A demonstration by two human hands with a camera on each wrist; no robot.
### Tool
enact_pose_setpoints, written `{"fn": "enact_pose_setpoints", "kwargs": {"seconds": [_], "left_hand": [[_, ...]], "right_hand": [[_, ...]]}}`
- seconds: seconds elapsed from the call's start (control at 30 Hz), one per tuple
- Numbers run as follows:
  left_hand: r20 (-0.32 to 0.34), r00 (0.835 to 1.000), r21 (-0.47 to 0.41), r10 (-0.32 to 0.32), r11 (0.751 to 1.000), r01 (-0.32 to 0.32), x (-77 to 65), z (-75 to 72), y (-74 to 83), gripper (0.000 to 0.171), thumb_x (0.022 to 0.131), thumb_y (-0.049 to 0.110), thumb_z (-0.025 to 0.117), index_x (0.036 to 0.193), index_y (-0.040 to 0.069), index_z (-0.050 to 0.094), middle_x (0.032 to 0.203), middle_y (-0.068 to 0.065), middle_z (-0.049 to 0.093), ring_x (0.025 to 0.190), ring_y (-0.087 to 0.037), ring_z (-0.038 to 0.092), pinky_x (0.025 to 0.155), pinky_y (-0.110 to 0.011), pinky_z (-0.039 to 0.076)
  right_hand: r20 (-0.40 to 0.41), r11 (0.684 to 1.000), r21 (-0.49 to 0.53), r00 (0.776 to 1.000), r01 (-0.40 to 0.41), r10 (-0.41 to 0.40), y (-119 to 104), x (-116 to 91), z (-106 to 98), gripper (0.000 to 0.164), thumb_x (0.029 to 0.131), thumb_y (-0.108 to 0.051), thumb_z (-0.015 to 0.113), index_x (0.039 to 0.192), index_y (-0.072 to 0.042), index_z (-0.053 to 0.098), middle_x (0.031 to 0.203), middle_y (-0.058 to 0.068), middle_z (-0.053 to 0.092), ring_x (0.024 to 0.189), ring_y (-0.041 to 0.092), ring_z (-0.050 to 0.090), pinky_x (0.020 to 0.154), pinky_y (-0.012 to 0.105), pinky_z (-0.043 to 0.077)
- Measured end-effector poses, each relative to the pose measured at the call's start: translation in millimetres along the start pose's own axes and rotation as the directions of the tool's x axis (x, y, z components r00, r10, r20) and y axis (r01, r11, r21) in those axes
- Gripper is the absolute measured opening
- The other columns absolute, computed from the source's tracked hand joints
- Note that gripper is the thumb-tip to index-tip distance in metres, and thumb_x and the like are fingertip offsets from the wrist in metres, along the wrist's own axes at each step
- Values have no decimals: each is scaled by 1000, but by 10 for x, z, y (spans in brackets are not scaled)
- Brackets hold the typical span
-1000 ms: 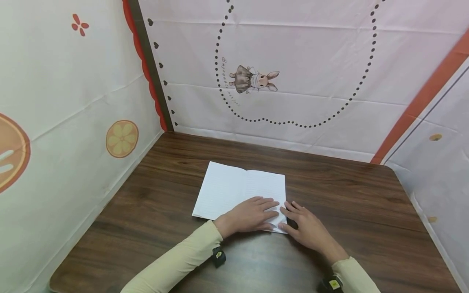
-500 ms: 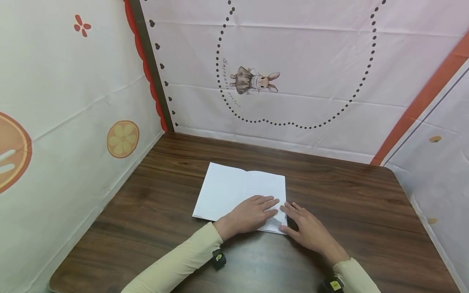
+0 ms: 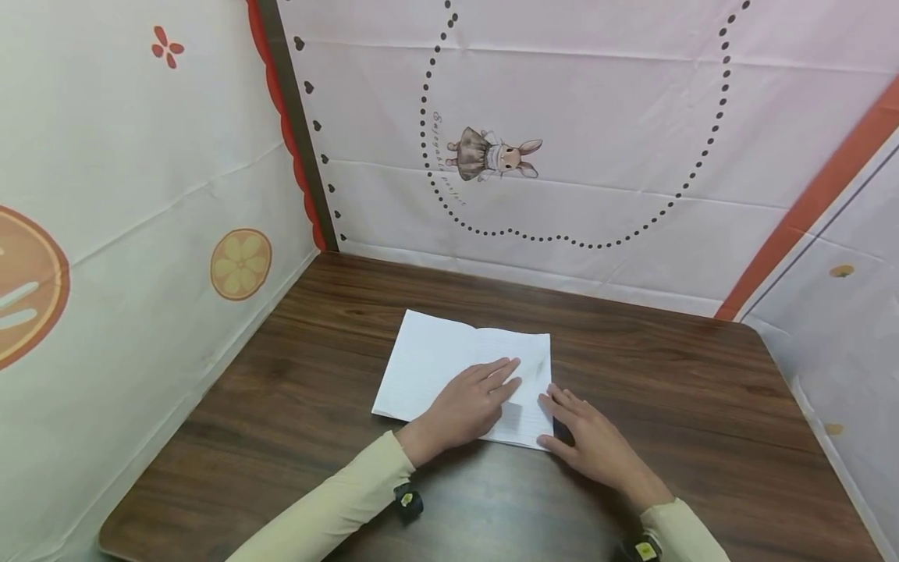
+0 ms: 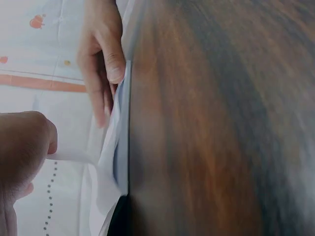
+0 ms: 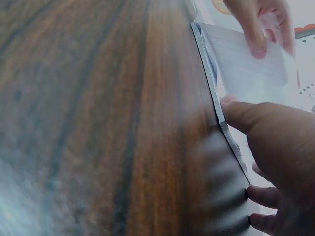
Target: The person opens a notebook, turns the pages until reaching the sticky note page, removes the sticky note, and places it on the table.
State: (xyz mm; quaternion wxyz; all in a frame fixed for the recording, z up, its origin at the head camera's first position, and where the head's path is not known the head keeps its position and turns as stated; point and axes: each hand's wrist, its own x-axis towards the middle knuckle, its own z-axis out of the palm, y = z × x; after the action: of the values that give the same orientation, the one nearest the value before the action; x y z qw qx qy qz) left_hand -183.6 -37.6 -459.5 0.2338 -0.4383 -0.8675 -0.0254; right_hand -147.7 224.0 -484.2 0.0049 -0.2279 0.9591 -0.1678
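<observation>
A notebook (image 3: pixel 428 359) with white lined pages lies spread flat on the table, spine towards the back. Over its right half, my left hand (image 3: pixel 460 406) pinches a page (image 5: pixel 251 69) between thumb and fingers; the right wrist view shows that sheet raised and curving away from the pages below. My right hand (image 3: pixel 597 441) rests at the notebook's right edge, thumb near the front corner and fingers loosely extended. From the left wrist, the held sheet bends up from the stack to the left hand (image 4: pixel 22 152), with the right hand (image 4: pixel 101 54) beyond it.
The dark wood-grain table (image 3: pixel 302 367) has rounded corners. Printed cloth hangs behind it, with a rabbit figure (image 3: pixel 495 154), and also at the left and right sides. A small black device (image 3: pixel 409 502) is strapped at the left wrist.
My left hand has drawn back to the left across the right page, its fingers closing, and a sheet has risen with it. The right hand stays at the notebook's edge.
</observation>
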Motion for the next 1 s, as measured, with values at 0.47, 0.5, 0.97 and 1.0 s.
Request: {"fn": "enact_pose_setpoints", "kwargs": {"seconds": [0.47, 0.5, 0.97, 1.0], "left_hand": [[-249, 937, -50, -245, 969, 241, -330, -167, -345, 31, 91, 14, 74, 120, 4, 74, 143, -17, 60, 133, -30, 58, 105, -43, 51], [-252, 933, -49, -258, 966, 254, -372, -179, -371, 31, 91, 14, 73, 120, 4, 74, 143, -17, 60, 133, -30, 57, 105, -43, 51], [-285, 829, -150, -481, 877, 457, -920, -256, -525, 25, 85, 11, 76, 106, -3, 78, 133, -26, 64, 128, -41, 60, 103, -56, 50], [-270, 822, -154, -502, 865, 478, -950, -253, -525, 29, 85, 13, 76, 109, -4, 77, 135, -28, 62, 129, -42, 59, 104, -57, 49]], "right_hand": [[14, 999, -13, 999, 37, -37, 14, -5, 10, 64, 97, -46, 67, 149, -12, 54, 157, 14, 46, 146, 43, 39, 115, 64, 34], [15, 999, -13, 999, 36, -36, 16, -5, 12, 63, 98, -46, 67, 150, -12, 54, 157, 14, 46, 146, 43, 39, 115, 64, 34], [0, 999, -2, 999, 46, -46, 10, -23, 14, 63, 98, -48, 65, 149, -12, 54, 157, 14, 47, 146, 44, 39, 114, 65, 34], [-4, 999, -4, 999, 50, -50, 15, -22, 18, 63, 98, -47, 65, 149, -12, 54, 156, 14, 47, 145, 44, 40, 114, 66, 34]]}}
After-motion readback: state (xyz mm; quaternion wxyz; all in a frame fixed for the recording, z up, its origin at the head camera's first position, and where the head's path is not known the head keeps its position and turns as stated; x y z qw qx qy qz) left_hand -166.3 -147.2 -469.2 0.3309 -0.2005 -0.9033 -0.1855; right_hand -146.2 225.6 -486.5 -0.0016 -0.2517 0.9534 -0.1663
